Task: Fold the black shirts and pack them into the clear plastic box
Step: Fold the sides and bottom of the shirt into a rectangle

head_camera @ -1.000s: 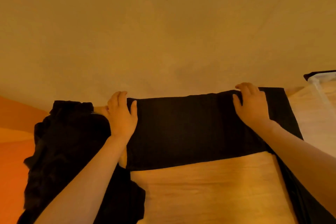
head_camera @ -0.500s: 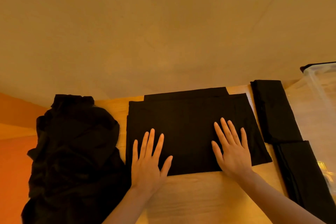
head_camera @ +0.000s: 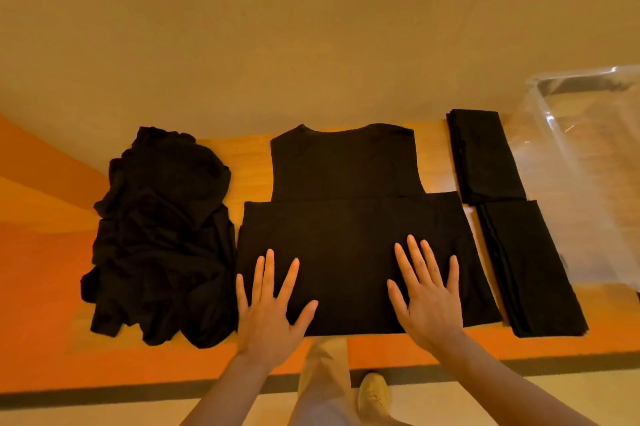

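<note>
A black shirt [head_camera: 346,204] lies flat on the wooden table [head_camera: 429,159], its lower part folded up over the body and its neckline at the far edge. My left hand [head_camera: 268,308] rests flat with fingers spread on the near left of the fold. My right hand [head_camera: 427,294] lies flat with fingers spread on the near right. A heap of unfolded black shirts [head_camera: 162,235] sits to the left. Two folded black shirts [head_camera: 485,155] [head_camera: 530,270] lie in a row to the right. The clear plastic box [head_camera: 588,162] stands at the far right.
The table's near edge [head_camera: 381,373] runs across the bottom, with my trouser leg and shoe [head_camera: 372,391] below it on the floor. A plain wall rises behind the table.
The view has tilted down and drawn back, so the near table edge and the box show more. Both hands slid toward the near edge of the folded shirt and stay pressed flat.
</note>
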Demonstrator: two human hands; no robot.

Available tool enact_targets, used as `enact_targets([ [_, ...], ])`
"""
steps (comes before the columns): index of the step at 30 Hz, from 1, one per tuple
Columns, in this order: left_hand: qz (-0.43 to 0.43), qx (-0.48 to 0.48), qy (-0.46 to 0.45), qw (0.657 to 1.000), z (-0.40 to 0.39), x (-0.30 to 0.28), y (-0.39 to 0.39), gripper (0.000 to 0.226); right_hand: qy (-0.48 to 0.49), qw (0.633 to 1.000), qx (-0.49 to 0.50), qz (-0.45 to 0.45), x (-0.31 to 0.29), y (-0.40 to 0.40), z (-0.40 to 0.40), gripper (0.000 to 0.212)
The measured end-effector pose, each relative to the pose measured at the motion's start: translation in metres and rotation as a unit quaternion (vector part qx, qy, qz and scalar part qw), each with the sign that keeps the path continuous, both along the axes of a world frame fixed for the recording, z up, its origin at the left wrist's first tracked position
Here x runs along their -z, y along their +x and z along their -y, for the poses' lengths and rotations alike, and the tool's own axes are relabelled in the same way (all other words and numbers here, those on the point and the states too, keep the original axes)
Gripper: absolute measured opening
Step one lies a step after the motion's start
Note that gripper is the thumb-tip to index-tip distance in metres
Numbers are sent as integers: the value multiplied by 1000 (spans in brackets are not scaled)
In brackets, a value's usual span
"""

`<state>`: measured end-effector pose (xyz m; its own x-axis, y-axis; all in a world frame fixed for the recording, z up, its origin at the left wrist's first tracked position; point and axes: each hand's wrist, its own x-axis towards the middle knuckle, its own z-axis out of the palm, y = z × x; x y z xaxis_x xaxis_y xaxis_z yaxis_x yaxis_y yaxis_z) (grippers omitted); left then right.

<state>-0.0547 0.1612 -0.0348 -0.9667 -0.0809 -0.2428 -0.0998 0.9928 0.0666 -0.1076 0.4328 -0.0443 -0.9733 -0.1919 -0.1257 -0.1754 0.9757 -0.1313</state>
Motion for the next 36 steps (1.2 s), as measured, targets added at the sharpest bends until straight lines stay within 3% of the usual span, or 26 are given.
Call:
enact_targets([
  [9, -42, -14, 12, 999, -10, -4, 27, 74, -14, 1000, -21, -13, -12, 6, -16, 61],
  [22, -92, 12, 43, 995, 11, -5, -133, 69, -49, 996, -80, 2, -16, -130, 4, 66],
  [27, -102, 21, 69, 992, 6, -2, -206, 60, -85, 996, -31, 13, -15, -199, 37, 63],
  [31, -70, 18, 57, 996, 19, 9, -236, 59, -45, 998, 16, 35, -4, -234, 30, 67],
  [36, -70, 26, 42, 996, 33, 16, -241, 73, -11, 999, -2, 34, 0, -248, 16, 78],
])
